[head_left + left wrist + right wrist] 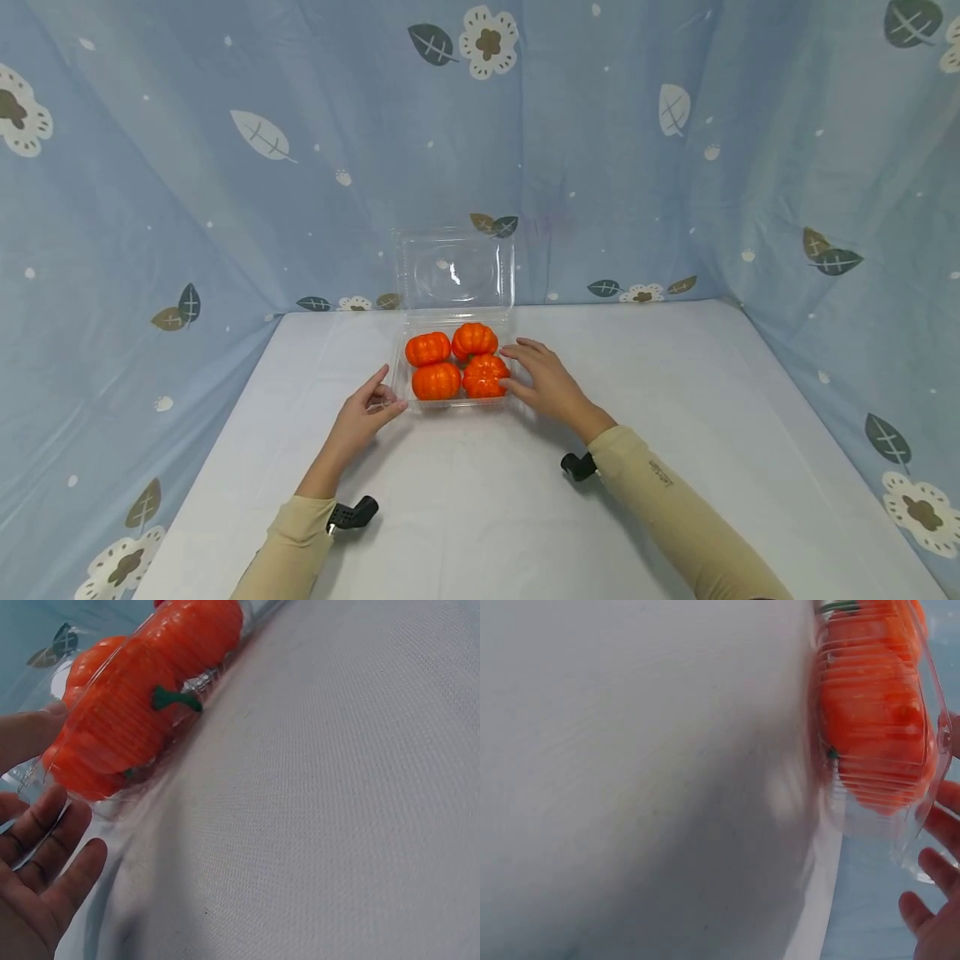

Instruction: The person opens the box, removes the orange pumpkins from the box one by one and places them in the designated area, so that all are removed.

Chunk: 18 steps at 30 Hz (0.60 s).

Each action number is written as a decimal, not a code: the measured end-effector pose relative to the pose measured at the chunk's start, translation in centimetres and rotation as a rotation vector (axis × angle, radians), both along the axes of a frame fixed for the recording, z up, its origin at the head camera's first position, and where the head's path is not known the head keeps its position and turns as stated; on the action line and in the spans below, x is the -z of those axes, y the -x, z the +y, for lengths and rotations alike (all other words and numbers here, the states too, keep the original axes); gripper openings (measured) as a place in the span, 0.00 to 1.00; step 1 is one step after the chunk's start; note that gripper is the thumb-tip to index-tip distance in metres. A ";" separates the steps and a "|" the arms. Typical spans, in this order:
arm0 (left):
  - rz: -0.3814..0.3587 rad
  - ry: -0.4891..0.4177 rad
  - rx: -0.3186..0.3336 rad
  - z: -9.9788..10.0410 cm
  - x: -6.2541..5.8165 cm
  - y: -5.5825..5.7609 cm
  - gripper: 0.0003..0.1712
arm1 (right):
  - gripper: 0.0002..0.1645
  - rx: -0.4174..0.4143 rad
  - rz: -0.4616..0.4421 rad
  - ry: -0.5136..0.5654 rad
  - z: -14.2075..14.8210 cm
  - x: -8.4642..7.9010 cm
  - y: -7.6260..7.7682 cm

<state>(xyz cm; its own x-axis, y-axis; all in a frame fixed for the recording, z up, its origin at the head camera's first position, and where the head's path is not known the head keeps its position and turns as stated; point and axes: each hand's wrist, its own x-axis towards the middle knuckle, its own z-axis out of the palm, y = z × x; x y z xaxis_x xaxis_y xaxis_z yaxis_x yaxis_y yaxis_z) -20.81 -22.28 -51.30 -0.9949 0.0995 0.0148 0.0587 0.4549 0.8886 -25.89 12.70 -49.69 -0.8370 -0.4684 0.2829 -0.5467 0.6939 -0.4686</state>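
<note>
A clear plastic clamshell box [459, 403] lies on the table with its lid [456, 271] raised at the back. Inside sit several small orange toy pumpkins [437, 382], two rows deep; a green stem [176, 699] shows in the left wrist view. At the box's near left corner is my left hand [362, 417], its thumb right at the rim and its fingers loosely spread along the side. My right hand [551, 385] is at the right side, fingers extended along the rim, thumb beside the front right pumpkin [485, 377]. Neither hand grips anything.
A white cloth [465, 508] covers the table. Blue curtains [600, 167] with leaf and flower prints hang behind it and at both sides. Black wrist mounts [354, 512] stick out from both sleeves.
</note>
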 end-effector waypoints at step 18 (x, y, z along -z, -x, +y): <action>0.000 -0.122 0.078 0.3 0.2 0.0 0.50 | 0.33 -0.020 -0.012 -0.003 -1.0 0.3 0.3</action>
<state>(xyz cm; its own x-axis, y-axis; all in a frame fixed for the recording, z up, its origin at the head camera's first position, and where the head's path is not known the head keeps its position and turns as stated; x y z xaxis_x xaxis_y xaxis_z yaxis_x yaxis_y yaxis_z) -20.77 -22.01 -51.51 -0.9843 0.1739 0.0314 0.0896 0.3377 0.9370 -26.21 11.72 -50.04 -0.8307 -0.4858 0.2717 -0.5549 0.6842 -0.4732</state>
